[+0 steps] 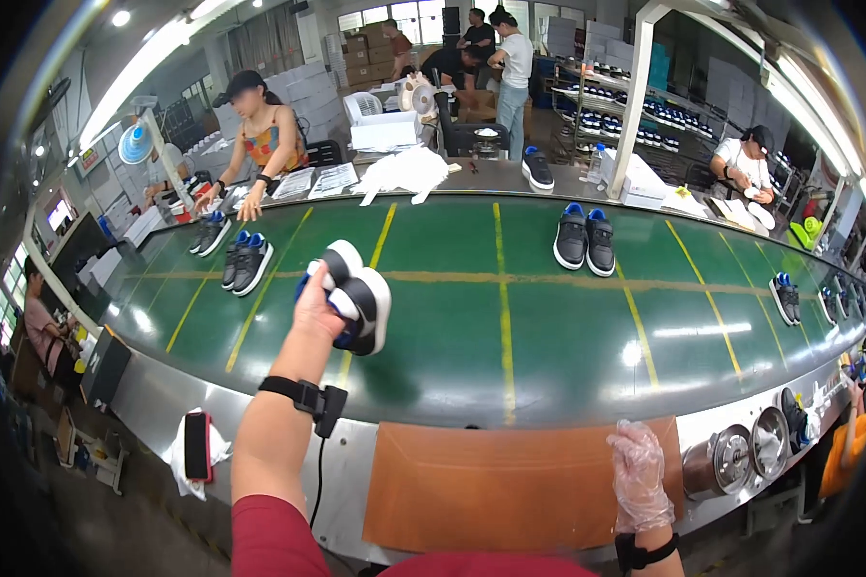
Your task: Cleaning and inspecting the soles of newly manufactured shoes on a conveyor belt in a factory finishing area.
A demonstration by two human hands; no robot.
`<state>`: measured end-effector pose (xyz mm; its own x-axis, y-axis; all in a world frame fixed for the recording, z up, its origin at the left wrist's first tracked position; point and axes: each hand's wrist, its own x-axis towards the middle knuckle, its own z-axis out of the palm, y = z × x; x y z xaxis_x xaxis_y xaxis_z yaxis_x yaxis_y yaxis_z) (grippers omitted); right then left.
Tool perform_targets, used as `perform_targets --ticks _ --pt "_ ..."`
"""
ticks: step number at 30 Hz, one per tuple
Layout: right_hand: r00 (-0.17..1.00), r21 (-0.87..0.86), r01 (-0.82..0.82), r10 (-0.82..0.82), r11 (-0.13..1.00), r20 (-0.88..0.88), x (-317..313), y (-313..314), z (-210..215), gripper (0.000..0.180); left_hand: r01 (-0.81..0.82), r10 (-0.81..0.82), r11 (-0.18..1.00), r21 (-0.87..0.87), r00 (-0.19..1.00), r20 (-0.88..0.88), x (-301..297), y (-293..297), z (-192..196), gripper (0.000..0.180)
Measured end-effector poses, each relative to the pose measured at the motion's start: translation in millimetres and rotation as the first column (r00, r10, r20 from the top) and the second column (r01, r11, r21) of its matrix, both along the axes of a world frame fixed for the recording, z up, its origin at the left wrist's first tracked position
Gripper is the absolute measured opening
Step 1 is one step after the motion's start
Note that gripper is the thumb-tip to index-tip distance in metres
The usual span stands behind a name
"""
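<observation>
Out over the green conveyor belt, my bare left hand is closed on a pair of dark sneakers with white soles and blue lining. The pair is tilted, held above the belt surface. My right hand, in a clear plastic glove, is over the right end of a brown mat on the metal ledge. Its fingers are curled together, and whatever they may hold is hidden. Both of my wrists wear black straps.
More sneaker pairs stand on the belt, one pair right of centre and others at both ends. A phone lies on a white cloth at left. Metal pots stand at right. A co-worker reaches over the far left side.
</observation>
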<state>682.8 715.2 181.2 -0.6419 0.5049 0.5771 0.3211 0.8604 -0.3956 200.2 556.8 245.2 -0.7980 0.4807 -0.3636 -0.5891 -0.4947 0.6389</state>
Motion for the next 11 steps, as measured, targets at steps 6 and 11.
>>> perform_targets --ticks 6,11 --pt "0.996 -0.106 -0.042 0.05 0.993 0.075 -31 16 -15 0.019 -0.092 0.13 0.984 0.151 0.955 -0.265 -110 20 -4 0.087" --pt "0.985 -0.187 -0.145 0.159 0.972 0.061 -66 23 -22 0.018 0.019 -0.065 0.978 -0.21 0.975 -0.214 -98 23 -34 0.1"
